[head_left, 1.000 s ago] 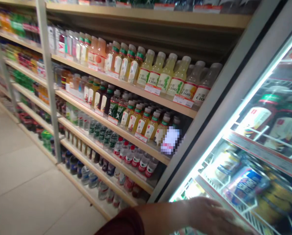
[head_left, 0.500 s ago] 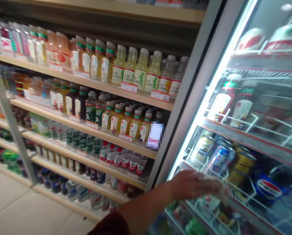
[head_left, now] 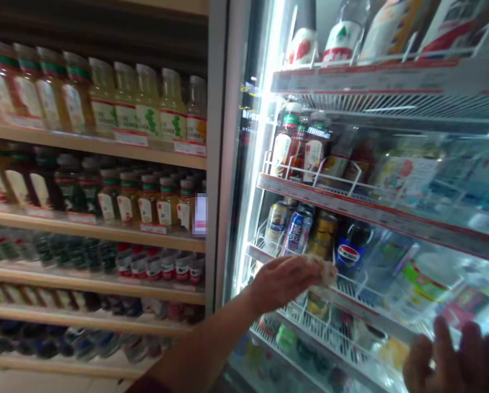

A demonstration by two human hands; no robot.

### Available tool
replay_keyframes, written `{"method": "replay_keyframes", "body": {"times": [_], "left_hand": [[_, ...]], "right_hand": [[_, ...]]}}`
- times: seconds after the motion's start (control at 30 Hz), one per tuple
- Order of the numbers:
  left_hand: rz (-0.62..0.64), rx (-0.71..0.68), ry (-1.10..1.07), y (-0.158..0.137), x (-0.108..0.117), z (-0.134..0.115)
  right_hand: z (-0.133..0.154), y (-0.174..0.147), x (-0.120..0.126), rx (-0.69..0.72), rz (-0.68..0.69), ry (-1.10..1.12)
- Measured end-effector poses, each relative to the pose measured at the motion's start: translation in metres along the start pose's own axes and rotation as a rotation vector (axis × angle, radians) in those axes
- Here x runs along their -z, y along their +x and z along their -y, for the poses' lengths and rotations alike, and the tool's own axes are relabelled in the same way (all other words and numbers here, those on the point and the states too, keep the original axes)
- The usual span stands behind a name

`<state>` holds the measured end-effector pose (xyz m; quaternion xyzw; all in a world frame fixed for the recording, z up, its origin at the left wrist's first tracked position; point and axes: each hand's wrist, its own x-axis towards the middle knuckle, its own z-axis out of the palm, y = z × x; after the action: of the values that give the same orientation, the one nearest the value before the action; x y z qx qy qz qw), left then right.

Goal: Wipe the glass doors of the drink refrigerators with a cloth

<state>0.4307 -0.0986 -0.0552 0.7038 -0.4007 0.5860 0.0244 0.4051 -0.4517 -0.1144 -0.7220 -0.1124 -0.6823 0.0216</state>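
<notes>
My left hand (head_left: 283,281) reaches from the bottom centre to the front of a lit glass-fronted drinks fridge. Its fingers are pressed together over a pale, crumpled cloth (head_left: 328,272), which shows at the fingertips. Behind it, on the fridge's middle shelf, stand cans, among them a blue can (head_left: 298,232) and a gold can (head_left: 324,234), with a Pepsi bottle (head_left: 351,248) beside them. At the lower right edge my right hand (head_left: 457,357) is raised with its fingers apart, holding nothing that I can see. Whether it touches the glass I cannot tell.
Left of the fridge, a wooden shelf unit (head_left: 92,144) holds rows of bottled drinks. A grey upright post (head_left: 219,164) divides the two. A small blurred-out pale panel (head_left: 200,215) hangs near that post. More bottles and packs fill the fridge's wire shelves.
The view has swung right, showing more of the fridge. My right hand has come into view at the lower right. My left hand is still on the pale cloth at the fridge front.
</notes>
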Motion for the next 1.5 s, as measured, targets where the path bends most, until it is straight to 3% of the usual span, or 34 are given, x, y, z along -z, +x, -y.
{"method": "replay_keyframes", "body": {"times": [0.07, 0.17, 0.23, 0.33, 0.4, 0.43, 0.57, 0.63, 0.7, 0.8, 0.9, 1.07, 1.17, 1.27, 1.33, 1.4, 1.5], "left_hand": [[-0.114, 0.211, 0.089, 0.023, 0.007, 0.023], [-0.207, 0.431, 0.172, 0.046, 0.007, 0.032], [-0.144, 0.37, 0.113, 0.042, -0.002, 0.008], [0.002, 0.095, -0.057, 0.02, -0.013, -0.035], [0.051, -0.048, -0.105, 0.014, -0.013, -0.04], [0.042, -0.055, -0.093, 0.016, -0.01, -0.032], [-0.195, 0.288, 0.069, 0.047, 0.001, 0.021], [-0.272, 0.382, 0.108, 0.055, -0.002, 0.024], [-0.221, 0.315, 0.057, 0.047, -0.01, 0.003], [-0.013, 0.055, -0.075, 0.019, -0.023, -0.04], [0.053, -0.085, -0.113, 0.013, -0.024, -0.037], [-0.239, 0.236, 0.085, 0.052, -0.004, 0.033], [-0.219, 0.313, 0.095, 0.044, -0.006, 0.021], [-0.055, 0.196, -0.018, 0.011, -0.018, -0.021], [0.027, 0.099, -0.056, -0.002, -0.022, -0.033], [0.032, 0.073, -0.027, 0.003, -0.02, -0.023], [-0.076, 0.194, 0.065, 0.03, -0.009, 0.015]], "right_hand": [[-0.002, -0.005, -0.003, 0.118, -0.052, -0.092], [0.004, -0.008, 0.0, 0.106, -0.031, -0.125], [0.01, -0.007, 0.003, 0.073, -0.01, -0.115], [0.014, -0.004, 0.006, 0.052, 0.001, -0.09], [0.015, -0.004, 0.006, 0.053, 0.012, -0.077], [0.015, -0.004, 0.006, 0.051, 0.016, -0.076], [0.015, -0.005, 0.007, 0.022, 0.056, -0.087], [0.017, -0.004, 0.008, 0.011, 0.073, -0.082], [0.018, -0.001, 0.009, 0.013, 0.068, -0.07], [0.018, 0.005, 0.01, 0.056, 0.033, -0.065], [0.02, 0.009, 0.011, 0.087, 0.026, -0.05], [0.032, 0.008, 0.013, -0.111, 0.034, 0.046], [0.035, 0.006, 0.012, -0.127, 0.029, 0.048], [0.034, 0.005, 0.012, -0.12, 0.023, 0.034], [0.032, 0.005, 0.012, -0.113, 0.026, 0.024], [0.031, 0.006, 0.012, -0.11, 0.02, 0.022], [0.031, 0.006, 0.013, -0.108, 0.011, 0.023]]}}
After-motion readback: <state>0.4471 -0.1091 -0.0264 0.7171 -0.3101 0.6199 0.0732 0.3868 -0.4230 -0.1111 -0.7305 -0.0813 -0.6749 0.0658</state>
